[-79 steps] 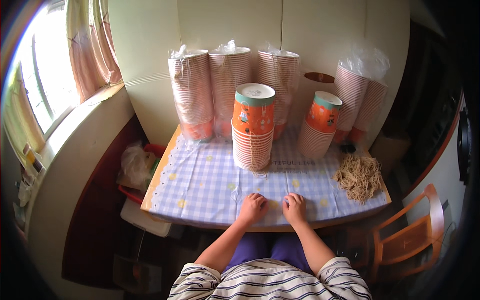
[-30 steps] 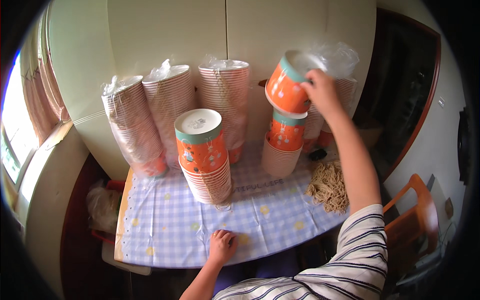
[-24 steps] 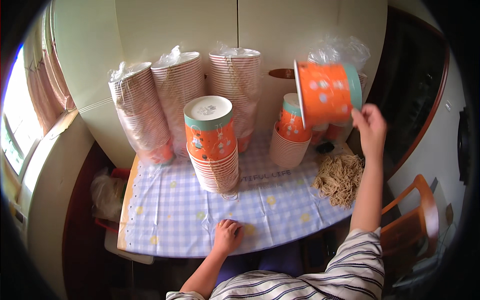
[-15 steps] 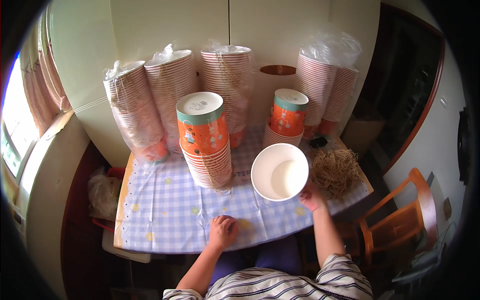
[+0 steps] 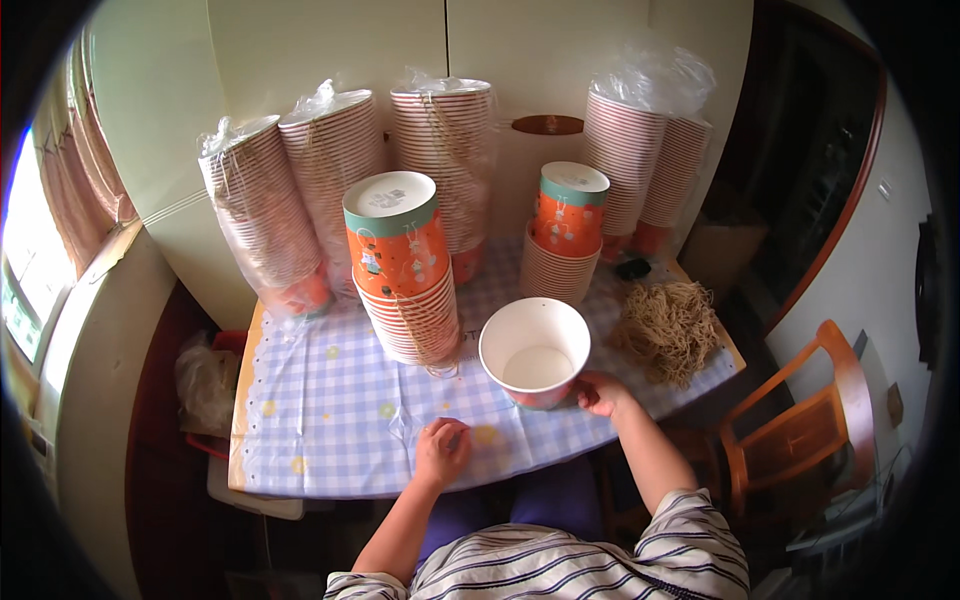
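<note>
A large white-lined paper bucket (image 5: 535, 340) stands near the table's front edge, its mouth up and tilted toward me, with an orange and green outside showing low down. Against its lower right side is my right hand (image 5: 600, 393), fingers closed in a pinch; what lies between them is hidden. My left hand (image 5: 442, 452) rests at the cloth's front edge, to the left of the bucket, with its fingers curled and nothing visible in them. Beyond the hands, a stack of orange paper buckets (image 5: 400, 250) stands upside down with twine hanging over it. A shorter inverted stack (image 5: 570, 215) is farther right.
Tall bagged bucket stacks (image 5: 440, 160) line the back of the table, with more bagged stacks (image 5: 640, 150) at the right. A tangled heap of twine (image 5: 668, 330) lies at the right edge. The checked tablecloth (image 5: 320, 400) covers the table. A wooden chair (image 5: 800, 430) stands right.
The bucket has come down toward me and slightly left, its mouth now more upward. My right hand has moved left along with it. My left hand has barely moved.
</note>
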`<action>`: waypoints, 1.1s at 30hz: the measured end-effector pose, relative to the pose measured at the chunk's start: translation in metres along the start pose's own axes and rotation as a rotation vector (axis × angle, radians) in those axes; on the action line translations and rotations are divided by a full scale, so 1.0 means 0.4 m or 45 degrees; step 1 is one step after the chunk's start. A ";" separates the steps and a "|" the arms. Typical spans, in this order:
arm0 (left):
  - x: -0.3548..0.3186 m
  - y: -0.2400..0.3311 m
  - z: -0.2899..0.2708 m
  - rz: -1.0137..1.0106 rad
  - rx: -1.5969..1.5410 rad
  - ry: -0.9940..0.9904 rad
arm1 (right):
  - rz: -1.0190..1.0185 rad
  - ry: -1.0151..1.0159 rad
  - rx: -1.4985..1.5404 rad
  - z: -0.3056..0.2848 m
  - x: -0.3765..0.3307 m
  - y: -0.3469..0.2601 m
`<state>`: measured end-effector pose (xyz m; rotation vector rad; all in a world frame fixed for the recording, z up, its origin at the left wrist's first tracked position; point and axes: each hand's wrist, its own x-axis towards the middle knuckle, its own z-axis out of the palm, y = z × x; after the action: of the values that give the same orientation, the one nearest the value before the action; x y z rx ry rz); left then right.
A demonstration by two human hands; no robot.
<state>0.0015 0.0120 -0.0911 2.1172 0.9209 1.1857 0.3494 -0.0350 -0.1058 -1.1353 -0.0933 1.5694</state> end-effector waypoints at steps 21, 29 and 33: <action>0.013 0.003 -0.001 0.042 0.146 0.002 | -0.946 0.780 -1.797 -0.072 -0.169 -0.184; 0.020 0.010 -0.001 0.040 0.186 -0.032 | -0.946 0.864 -2.169 -0.095 -0.160 -0.203; 0.015 0.012 -0.005 0.008 0.182 -0.045 | -0.893 0.987 -2.180 -0.049 -0.147 -0.202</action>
<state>0.0037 0.0139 -0.0835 2.2476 1.0100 1.1111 0.4145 -0.0626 -0.0325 -2.4833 -1.3087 0.0180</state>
